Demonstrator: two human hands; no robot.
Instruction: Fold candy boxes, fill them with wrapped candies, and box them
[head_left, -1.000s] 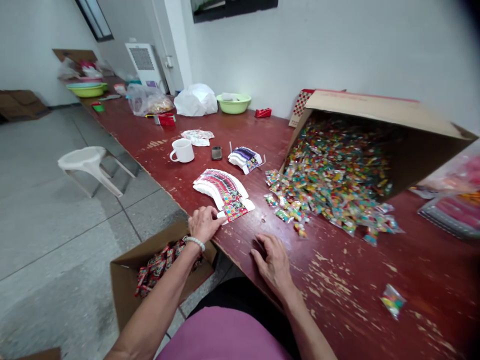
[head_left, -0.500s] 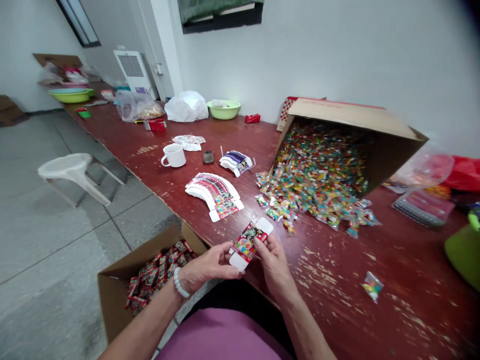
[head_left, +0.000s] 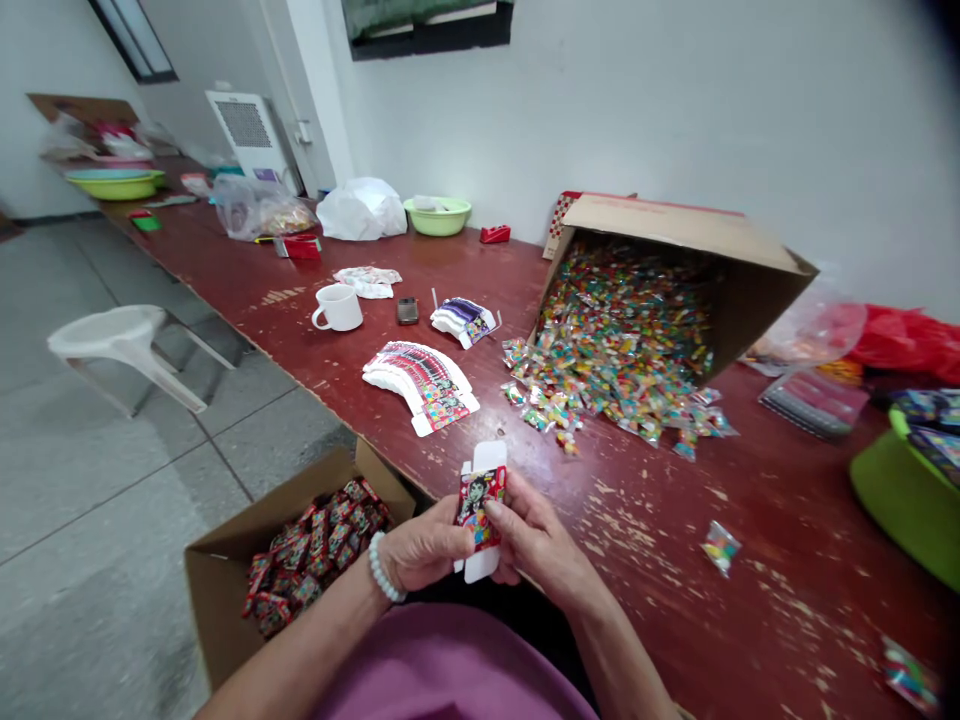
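The left hand [head_left: 427, 545] and the right hand [head_left: 536, 560] are close together above the table edge, both curled around a small printed card box [head_left: 480, 510]. The fingers of each hand press against its sides, and its white flaps stick up above and below the grip. A white bead bracelet [head_left: 384, 570] circles the left wrist.

Below and left of the left hand, an open cardboard carton [head_left: 217, 600] sits on the floor, holding a heap of red printed boxes [head_left: 315, 550]. Ahead of the hands, on the red-painted wooden table [head_left: 780, 600], lies a fanned stack of flat printed box blanks [head_left: 420, 385]. Further ahead are a smaller stack of purple-printed blanks [head_left: 463, 322], a phone [head_left: 407, 310] and a white mug [head_left: 337, 307].

Ahead and right of the right hand, a tipped carton [head_left: 675, 225] spills small clear packets of colourful sweets [head_left: 607, 340] across the table. One loose packet [head_left: 721, 548] lies apart from the pile, nearer the right hand. Further right, at the table's far side, sits a green basin [head_left: 907, 500].
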